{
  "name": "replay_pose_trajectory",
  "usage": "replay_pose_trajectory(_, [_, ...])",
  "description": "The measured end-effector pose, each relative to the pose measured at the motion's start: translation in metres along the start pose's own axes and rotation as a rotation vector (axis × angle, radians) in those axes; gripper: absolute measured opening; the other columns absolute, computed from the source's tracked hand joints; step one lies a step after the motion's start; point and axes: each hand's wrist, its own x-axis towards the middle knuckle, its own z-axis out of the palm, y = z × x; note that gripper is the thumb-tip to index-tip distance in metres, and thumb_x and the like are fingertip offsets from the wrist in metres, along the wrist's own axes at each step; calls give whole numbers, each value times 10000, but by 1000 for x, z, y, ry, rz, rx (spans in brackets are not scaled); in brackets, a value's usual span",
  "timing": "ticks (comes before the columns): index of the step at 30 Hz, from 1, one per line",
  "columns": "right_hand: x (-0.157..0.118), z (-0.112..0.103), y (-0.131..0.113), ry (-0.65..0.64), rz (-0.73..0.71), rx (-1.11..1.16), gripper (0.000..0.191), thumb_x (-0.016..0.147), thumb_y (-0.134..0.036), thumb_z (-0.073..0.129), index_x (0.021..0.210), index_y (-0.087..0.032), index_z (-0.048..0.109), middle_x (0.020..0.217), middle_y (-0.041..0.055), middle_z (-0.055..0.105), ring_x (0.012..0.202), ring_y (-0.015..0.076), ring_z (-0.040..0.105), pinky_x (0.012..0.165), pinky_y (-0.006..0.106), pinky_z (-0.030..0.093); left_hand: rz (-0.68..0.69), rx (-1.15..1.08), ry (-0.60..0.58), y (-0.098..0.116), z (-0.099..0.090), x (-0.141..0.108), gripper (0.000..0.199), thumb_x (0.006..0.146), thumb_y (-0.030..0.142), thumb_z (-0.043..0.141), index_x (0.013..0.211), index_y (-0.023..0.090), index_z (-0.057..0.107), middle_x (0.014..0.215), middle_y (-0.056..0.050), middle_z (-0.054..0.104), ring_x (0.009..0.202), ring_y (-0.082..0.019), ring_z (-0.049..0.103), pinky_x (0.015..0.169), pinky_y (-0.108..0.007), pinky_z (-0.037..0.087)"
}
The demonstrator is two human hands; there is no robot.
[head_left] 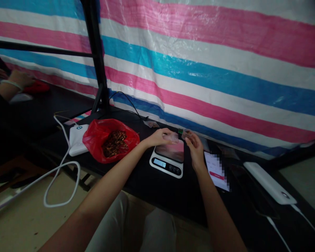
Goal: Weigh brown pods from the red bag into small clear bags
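Observation:
My left hand (160,137) is closed around a small clear plastic cup (174,137), above the back of a white kitchen scale (168,172). My right hand (195,145) grips a small clear plastic bag (188,133) with some brownish bits inside, just right of the cup. The scale has a lit display and a shiny dark plate, on which pink is reflected. To the left of my left forearm, an open red plastic bag (93,137) holds a heap of small brown pieces (116,142), whose kind I cannot make out.
A filled clear packet (151,124) and a small green item (180,131) lie behind the scale. White power banks (269,182) with cables and a lit phone (216,171) flank the work area. At far left, another person's hand (19,79) rests near a red bag.

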Motion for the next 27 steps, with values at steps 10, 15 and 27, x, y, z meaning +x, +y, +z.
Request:
replay_pose_trajectory(10, [-5, 6, -5, -32, 1, -20, 501, 722, -392, 638, 1172, -224, 495, 1096, 76, 633, 1001, 221, 584, 864, 385, 435, -4, -743, 252, 1, -14, -1, 442, 665, 382, 711, 1038, 150, 658, 1176, -108, 601, 1147, -242, 511, 1029, -343, 300])
replay_pose_trajectory(15, [-4, 6, -6, -37, -4, -40, 475, 725, -395, 632, 1155, -239, 503, 1098, 71, 631, 987, 221, 589, 854, 385, 439, -21, -762, 248, -3, -14, 0, 473, 668, 363, 712, 1087, 160, 631, 1101, -103, 640, 1116, -240, 537, 1023, -354, 310])
replay_pose_trajectory(27, [-4, 5, -13, -30, -2, -25, 459, 748, -433, 596, 1151, -232, 504, 1142, 79, 611, 1033, 227, 577, 843, 365, 450, 8, -750, 261, 6, -15, -1, 444, 694, 343, 688, 1097, 173, 618, 1095, -80, 640, 1126, -230, 528, 1030, -346, 295])
